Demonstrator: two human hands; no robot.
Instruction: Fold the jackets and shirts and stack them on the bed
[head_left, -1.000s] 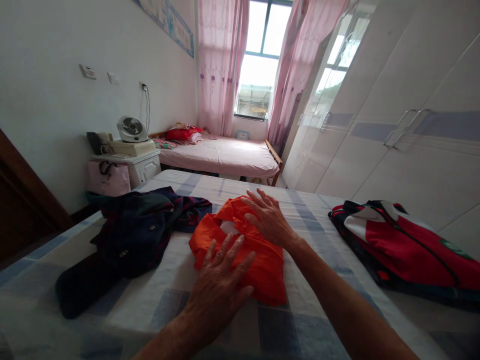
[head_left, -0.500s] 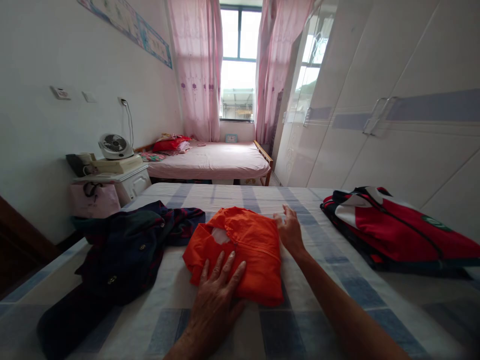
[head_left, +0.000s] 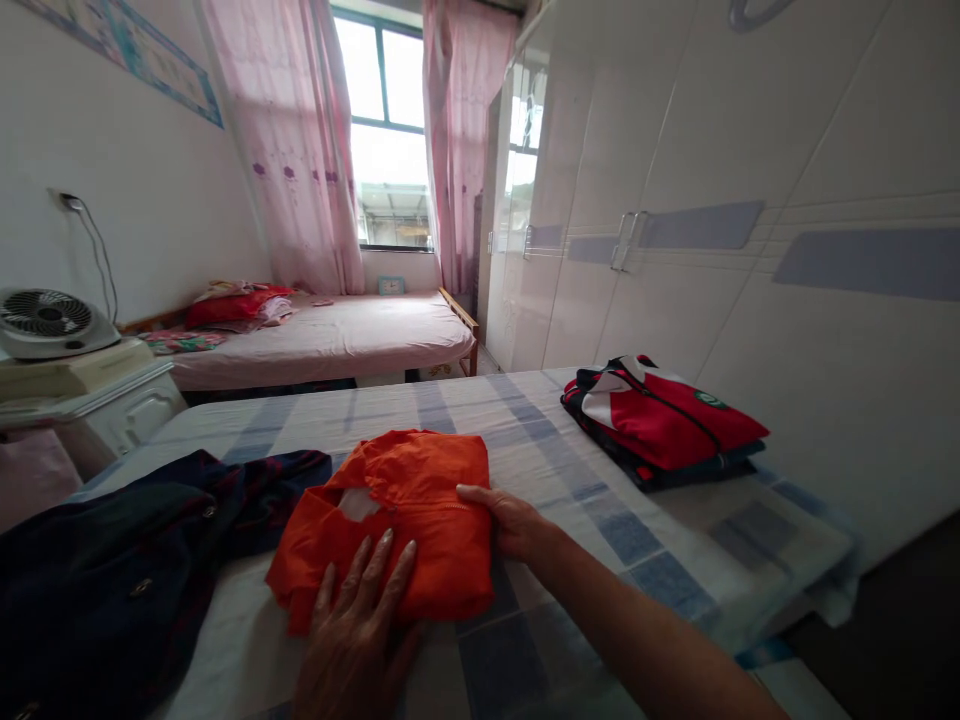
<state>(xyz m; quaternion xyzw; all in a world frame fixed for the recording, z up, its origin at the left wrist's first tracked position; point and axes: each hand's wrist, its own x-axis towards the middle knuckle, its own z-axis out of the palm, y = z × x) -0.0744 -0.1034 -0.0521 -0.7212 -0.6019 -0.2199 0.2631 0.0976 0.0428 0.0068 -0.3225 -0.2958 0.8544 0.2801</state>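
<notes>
A folded orange jacket [head_left: 442, 465] with a zip and a pale patch at its collar lies on the checked bedsheet [head_left: 390, 410]. My left hand [head_left: 364, 600] rests on its near left part, palm down with fingers spread. At the jacket's right edge, my right hand [head_left: 510, 522] has its thumb on top, and its other fingers are tucked out of sight at the side or beneath. To the left lies a dark navy jacket [head_left: 112, 570] with round buttons and a reddish check, loosely spread and cut off by the view's edge.
Folded red, white and black jackets [head_left: 667, 415] are stacked at the bed's right side. White wardrobes [head_left: 697, 130] line the right wall. Beyond stands a second bed [head_left: 360, 335] with a pink sheet. A fan [head_left: 52, 320] sits on the cabinet at left.
My right hand has come down from beside the orange jacket onto its right edge and gripped it. My left hand stays flat on the jacket. The view has turned right.
</notes>
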